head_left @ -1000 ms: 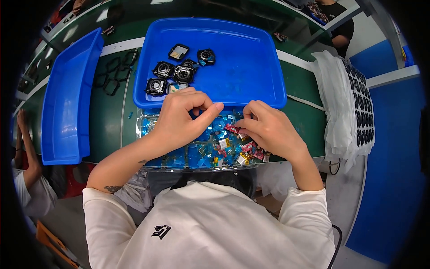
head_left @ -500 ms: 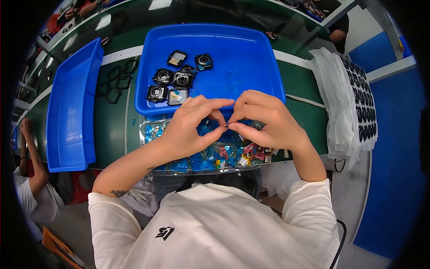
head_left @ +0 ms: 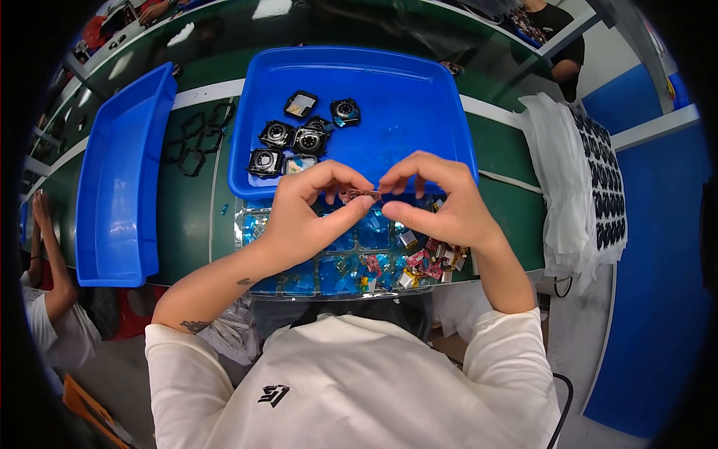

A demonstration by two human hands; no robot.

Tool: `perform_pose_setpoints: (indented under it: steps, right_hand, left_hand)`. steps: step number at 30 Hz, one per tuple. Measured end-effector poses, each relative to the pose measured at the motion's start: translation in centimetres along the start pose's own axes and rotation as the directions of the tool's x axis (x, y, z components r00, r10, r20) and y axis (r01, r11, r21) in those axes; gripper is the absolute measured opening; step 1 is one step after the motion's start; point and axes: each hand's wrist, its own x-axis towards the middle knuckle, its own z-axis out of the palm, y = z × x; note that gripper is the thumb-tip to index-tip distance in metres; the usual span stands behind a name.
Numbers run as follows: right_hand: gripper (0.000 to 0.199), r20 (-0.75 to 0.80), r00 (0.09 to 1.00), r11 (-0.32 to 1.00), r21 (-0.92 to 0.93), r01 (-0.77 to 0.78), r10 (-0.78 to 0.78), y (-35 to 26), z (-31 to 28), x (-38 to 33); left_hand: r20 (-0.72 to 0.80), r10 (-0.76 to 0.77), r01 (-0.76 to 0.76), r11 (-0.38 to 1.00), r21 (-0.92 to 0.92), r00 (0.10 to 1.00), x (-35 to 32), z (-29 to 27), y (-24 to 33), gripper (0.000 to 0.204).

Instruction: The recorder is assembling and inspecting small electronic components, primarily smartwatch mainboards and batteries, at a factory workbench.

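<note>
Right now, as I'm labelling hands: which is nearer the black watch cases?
Left. The left hand is just below the black watch cases in the picture; the right hand is farther, to their lower right.

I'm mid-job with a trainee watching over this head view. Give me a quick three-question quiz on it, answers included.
1. Which hand pinches the small reddish part?
2. True or false: the watch cases are gathered toward the left of the large blue tray.
3. The black frames lie: A) in the large blue tray; B) on the green table; C) in the clear compartment tray.

Key: 1. The left hand; the right hand is open. 2. True. 3. B.
</note>
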Motion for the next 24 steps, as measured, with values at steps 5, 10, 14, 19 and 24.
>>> perform_pose_setpoints:
  steps: [5, 10, 14, 19, 24]
  right_hand:
    - [0.015, 0.076, 0.992, 0.984, 0.137, -0.110, 0.100, 1.4, 0.1, -0.8]
    - [0.012, -0.026, 0.997, 0.981, 0.181, -0.065, 0.070, 1.4, 0.3, -0.8]
    - [0.009, -0.072, 0.996, 0.995, 0.097, -0.040, 0.047, 1.5, 0.4, -1.0]
    - [0.007, -0.081, 0.997, 0.999, 0.054, -0.001, 0.006, 2.1, 0.5, -1.5]
    - [0.014, -0.057, 0.977, 0.796, 0.590, -0.134, 0.207, 1.7, 1.3, -1.6]
  left_hand:
    - [0.011, -0.061, 0.061, 0.994, -0.088, 0.998, 0.1, -0.1, 0.3, 0.014]
    - [0.033, -0.035, 0.034, 0.999, 0.021, 0.999, 0.3, 0.0, 0.4, 0.019]
    - [0.114, 0.090, -0.115, 0.964, 0.239, 0.989, 0.6, 0.0, 0.8, 0.016]
    - [0.101, 0.126, -0.151, 0.942, 0.300, 0.987, 0.5, 0.3, 0.8, 0.011]
    - [0.102, 0.162, -0.181, 0.956, 0.229, 0.982, 0.6, -0.1, 0.4, 0.009]
